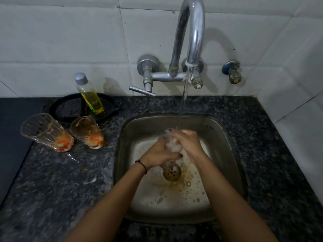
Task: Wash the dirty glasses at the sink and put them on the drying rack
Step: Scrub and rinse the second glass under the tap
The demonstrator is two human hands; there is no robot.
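Dark speckled stone worktop (52, 189) with a steel sink (136, 126) set into it
At middle left stand two dirty glasses, the left glass (45, 131) just beside the right glass (87, 132); a black pan (108, 109) sits behind them.

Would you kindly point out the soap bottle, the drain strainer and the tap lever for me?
soap bottle (92, 102), head view, yellow-filled body.
drain strainer (172, 173), head view, perforated top.
tap lever (142, 91), head view, mid-handle.
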